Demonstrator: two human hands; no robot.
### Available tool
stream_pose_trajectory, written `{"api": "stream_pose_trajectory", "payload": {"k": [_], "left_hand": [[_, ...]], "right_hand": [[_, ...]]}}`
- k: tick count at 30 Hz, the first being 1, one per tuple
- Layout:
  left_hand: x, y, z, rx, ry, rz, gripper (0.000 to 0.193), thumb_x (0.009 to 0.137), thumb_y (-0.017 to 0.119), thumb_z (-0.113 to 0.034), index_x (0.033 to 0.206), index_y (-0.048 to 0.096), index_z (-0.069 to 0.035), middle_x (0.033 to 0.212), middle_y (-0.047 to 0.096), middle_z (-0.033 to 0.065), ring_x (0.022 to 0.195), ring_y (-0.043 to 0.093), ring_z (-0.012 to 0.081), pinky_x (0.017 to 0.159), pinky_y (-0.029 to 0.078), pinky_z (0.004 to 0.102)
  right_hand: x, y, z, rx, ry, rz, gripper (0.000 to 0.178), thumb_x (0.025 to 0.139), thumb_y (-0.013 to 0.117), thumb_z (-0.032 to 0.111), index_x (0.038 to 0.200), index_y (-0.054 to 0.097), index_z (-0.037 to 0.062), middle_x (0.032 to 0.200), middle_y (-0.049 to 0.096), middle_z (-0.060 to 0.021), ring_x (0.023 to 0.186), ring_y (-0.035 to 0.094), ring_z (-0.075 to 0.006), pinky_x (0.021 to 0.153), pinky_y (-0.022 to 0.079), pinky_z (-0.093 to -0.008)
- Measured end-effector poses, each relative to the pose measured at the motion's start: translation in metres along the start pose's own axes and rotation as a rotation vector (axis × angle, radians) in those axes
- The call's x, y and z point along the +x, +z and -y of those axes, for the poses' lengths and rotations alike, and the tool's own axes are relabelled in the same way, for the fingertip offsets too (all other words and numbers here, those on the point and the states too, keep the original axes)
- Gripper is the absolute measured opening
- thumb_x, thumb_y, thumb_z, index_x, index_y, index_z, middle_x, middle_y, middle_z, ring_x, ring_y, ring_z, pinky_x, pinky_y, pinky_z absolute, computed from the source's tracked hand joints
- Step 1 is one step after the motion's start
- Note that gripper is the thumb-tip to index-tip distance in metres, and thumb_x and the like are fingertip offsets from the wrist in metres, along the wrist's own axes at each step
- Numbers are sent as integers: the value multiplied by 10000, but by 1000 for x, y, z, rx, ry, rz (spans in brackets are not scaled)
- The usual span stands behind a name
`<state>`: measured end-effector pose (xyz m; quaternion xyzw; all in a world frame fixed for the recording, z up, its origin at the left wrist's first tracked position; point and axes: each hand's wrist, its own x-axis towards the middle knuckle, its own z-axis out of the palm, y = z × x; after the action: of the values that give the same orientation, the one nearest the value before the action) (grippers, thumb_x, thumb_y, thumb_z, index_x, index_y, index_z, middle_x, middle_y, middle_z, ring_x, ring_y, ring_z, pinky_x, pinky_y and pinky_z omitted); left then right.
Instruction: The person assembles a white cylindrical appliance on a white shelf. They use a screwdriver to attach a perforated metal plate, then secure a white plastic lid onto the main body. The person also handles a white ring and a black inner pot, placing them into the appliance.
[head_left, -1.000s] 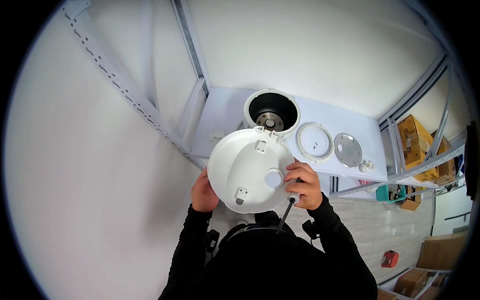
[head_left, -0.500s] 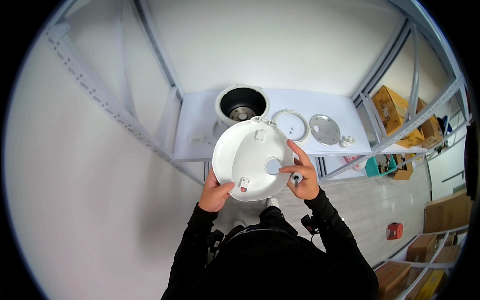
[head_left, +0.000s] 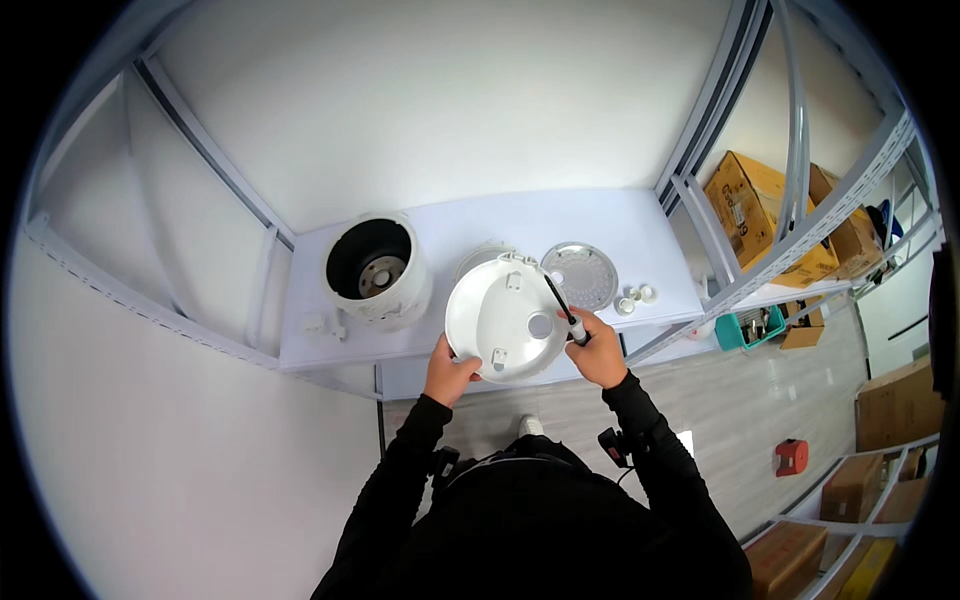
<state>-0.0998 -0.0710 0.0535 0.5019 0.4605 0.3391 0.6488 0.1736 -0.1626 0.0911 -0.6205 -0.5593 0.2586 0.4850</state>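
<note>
My left hand [head_left: 450, 372] grips the lower left rim of a white round lid shell [head_left: 490, 325], its hollow side facing up. The shell has a round hole, two small brackets and a hinge at its far edge. In my closed right hand [head_left: 597, 350] is a screwdriver [head_left: 577, 328], its dark shaft slanting up and left along the shell's right rim. Whether my right fingers also touch the shell, I cannot tell. Behind it, a pale ring [head_left: 478, 256] lies partly hidden. A round perforated metal plate [head_left: 590, 275] rests to the right, with small white round parts [head_left: 637, 297] beside it.
A white rice cooker body [head_left: 405, 300] with a dark interior stands on the white table [head_left: 560, 215] at left, small white pieces [head_left: 325, 323] near it. Grey shelf posts [head_left: 700, 110] frame the table. Cardboard boxes [head_left: 765, 215] and a teal basket [head_left: 735, 332] are at right.
My right hand has turned the screwdriver so its shaft now points away along the shell's rim. The shell sits lower and farther from me, and the view has shifted to the right.
</note>
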Motion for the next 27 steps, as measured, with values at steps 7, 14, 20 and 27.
{"api": "stream_pose_trajectory", "payload": {"k": [7, 14, 20, 27], "left_hand": [[51, 50, 13, 24, 46, -268, 517, 801, 644, -29, 1308, 557, 22, 1016, 637, 123, 704, 697, 203, 564, 592, 299], [84, 42, 23, 96, 59, -374, 564, 811, 645, -46, 1365, 543, -2, 1000, 674, 131, 681, 700, 192, 557, 589, 302], [104, 34, 37, 67, 63, -417, 494, 845, 661, -82, 1325, 565, -12, 1031, 679, 122, 697, 691, 182, 532, 583, 299], [116, 31, 42, 170, -29, -430, 508, 854, 664, -138, 1340, 568, -24, 968, 714, 128, 683, 707, 208, 530, 552, 335]], "right_hand": [[49, -10, -56, 19, -22, 56, 449, 749, 644, -21, 1179, 722, 81, 1321, 591, -202, 1267, 538, -401, 985, 502, -430], [92, 13, -98, 122, 71, 146, 449, 774, 690, 21, 1221, 682, 68, 1360, 595, -190, 1148, 592, -313, 977, 495, -388], [108, 28, -113, 129, 71, 168, 433, 778, 720, -1, 1207, 681, 40, 1378, 611, -145, 959, 645, -183, 903, 521, -325], [118, 28, -120, 69, 56, 200, 442, 774, 724, 12, 1212, 686, 55, 1404, 575, -210, 1225, 601, -290, 1001, 492, -377]]}}
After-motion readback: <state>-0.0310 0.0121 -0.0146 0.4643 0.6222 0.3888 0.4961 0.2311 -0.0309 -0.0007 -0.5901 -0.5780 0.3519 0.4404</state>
